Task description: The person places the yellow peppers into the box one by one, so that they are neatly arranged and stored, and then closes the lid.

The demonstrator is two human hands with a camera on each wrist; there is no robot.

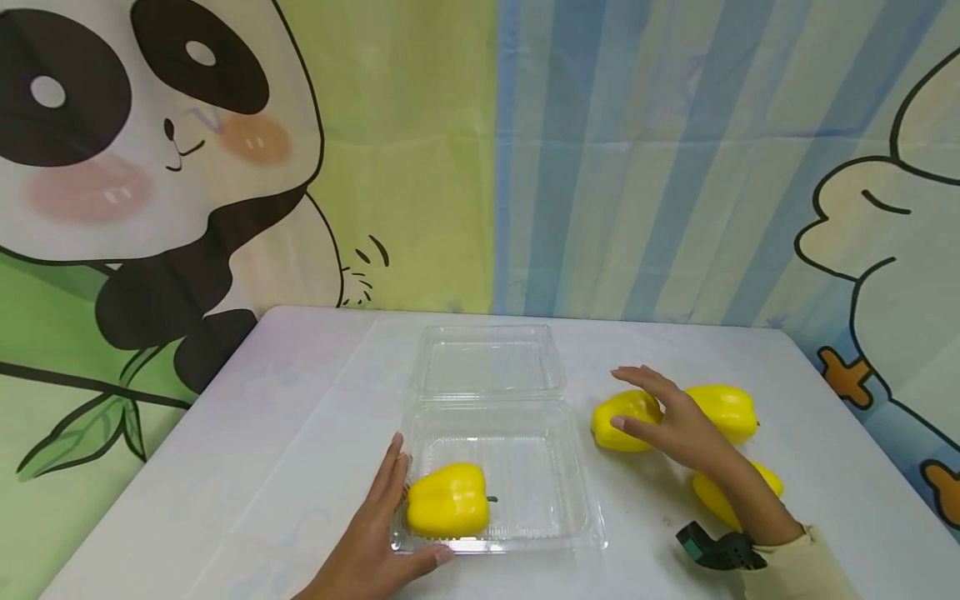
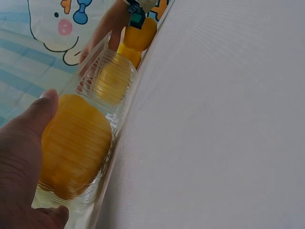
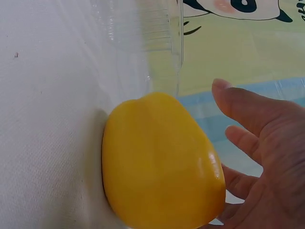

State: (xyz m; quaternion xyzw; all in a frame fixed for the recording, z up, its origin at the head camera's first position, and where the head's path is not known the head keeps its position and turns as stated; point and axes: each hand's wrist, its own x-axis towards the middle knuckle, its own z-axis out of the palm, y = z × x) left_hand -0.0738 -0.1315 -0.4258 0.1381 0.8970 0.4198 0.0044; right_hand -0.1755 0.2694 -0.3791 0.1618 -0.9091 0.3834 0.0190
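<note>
In the head view a clear plastic clamshell box (image 1: 525, 467) lies with its lid (image 1: 491, 362) folded back. One yellow bell pepper (image 1: 448, 502) sits in the box's near left corner, its green stem facing right. My left hand (image 1: 378, 525) rests against the box's left side, thumb along the front rim. Over a second yellow bell pepper (image 1: 626, 421), right of the box, my right hand (image 1: 682, 425) hovers with fingers spread. The right wrist view shows that pepper (image 3: 162, 162) beside the spread thumb and fingers (image 3: 257, 109), not gripped.
Two more yellow bell peppers lie on the white table (image 1: 300, 450): one pepper (image 1: 723, 411) behind the right hand, another pepper (image 1: 731, 496) partly hidden under the right forearm. A dark band (image 1: 720, 547) circles the right wrist. A printed cartoon curtain (image 1: 420, 167) hangs behind the table.
</note>
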